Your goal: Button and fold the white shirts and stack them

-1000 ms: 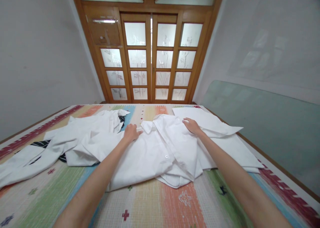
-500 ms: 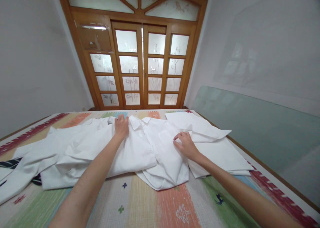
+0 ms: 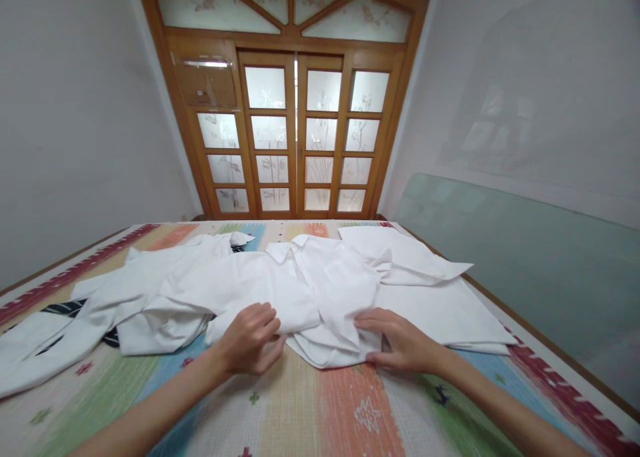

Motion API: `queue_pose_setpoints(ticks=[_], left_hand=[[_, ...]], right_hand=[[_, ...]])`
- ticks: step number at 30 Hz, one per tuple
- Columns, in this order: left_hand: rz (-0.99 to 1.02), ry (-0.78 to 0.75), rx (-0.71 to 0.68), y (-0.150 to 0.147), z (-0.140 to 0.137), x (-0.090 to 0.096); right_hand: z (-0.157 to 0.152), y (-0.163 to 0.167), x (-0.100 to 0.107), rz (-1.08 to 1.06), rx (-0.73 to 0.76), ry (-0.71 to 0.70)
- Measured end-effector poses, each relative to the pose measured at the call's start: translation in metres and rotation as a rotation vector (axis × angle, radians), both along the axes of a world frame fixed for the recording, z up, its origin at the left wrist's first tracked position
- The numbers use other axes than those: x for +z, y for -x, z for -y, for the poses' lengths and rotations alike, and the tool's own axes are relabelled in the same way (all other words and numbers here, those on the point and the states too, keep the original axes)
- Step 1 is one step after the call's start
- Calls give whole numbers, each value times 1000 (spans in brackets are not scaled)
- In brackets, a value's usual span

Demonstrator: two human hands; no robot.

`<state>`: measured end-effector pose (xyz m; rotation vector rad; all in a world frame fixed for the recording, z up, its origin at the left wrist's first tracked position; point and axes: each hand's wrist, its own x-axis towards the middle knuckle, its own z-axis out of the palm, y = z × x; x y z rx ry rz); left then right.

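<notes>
Left hand (image 3: 254, 338) curls at the near edge of a white collared cloth shirt (image 3: 345, 283), its grip impossible to tell; the right hand (image 3: 397, 340), thumb and fingers parted, touches its near right corner. Rumpled, collar far, the shirt lies mid-scene on multicoloured striped fabric (image 3: 295, 410), between white garments (image 3: 150, 280).

White shirt (image 3: 340, 277), multicoloured striped cloth (image 3: 293, 407) with small motifs, brown doors (image 3: 302, 133)

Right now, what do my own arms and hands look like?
Your left hand and right hand are bare, with no gloves or rings visible. Your left forearm and right forearm are slim and uncovered: no sleeve, watch or bracelet in view.
</notes>
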<state>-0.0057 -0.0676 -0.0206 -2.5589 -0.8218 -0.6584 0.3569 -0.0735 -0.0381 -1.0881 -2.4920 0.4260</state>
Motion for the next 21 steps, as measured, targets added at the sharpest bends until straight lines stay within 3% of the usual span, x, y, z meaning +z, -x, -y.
queue_pose_setpoints(ticks=[2,7,11,15,21], left_hand=[[-42,12,0,9,19,-11],[23,94,262,27,27,-33],[108,111,369,35,13,-39],[72,153,456,35,-7,-38],[58,76,551,36,-38,-31]], right_hand=[[1,-2,-8,13,28,28],[-9,7,-17,24,61,77],[-27,19,-26,8,57,23],[-49,32,-36,-37,22,-68],[-70,49,-14,-121,-194,-136]])
